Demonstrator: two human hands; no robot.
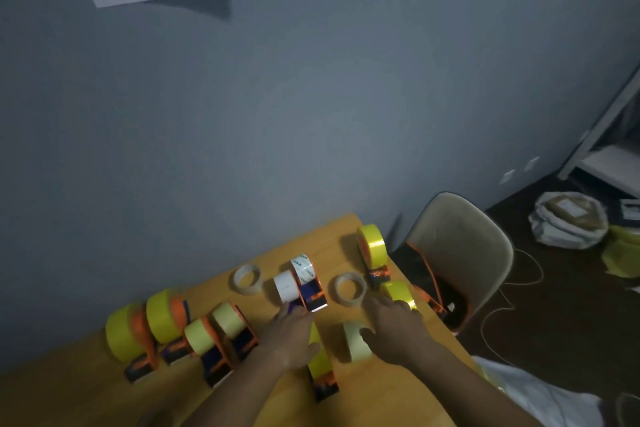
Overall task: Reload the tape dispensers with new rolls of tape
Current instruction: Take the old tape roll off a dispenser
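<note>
Dispenser (313,295) touching left hand (294,336) fingertips; yellow roll (398,291) under right hand (394,326).

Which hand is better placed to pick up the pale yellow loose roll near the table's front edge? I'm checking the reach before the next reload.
Right. The right hand already lies against the pale yellow roll, fingers curled at its side. The left hand is across at the white-roll dispenser.

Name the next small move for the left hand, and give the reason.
Probably close the left hand on the white-roll dispenser and lift it. Its fingertips already rest at that dispenser's near end, while the right hand lies between the pale loose roll and a yellow roll, gripping neither.
</note>
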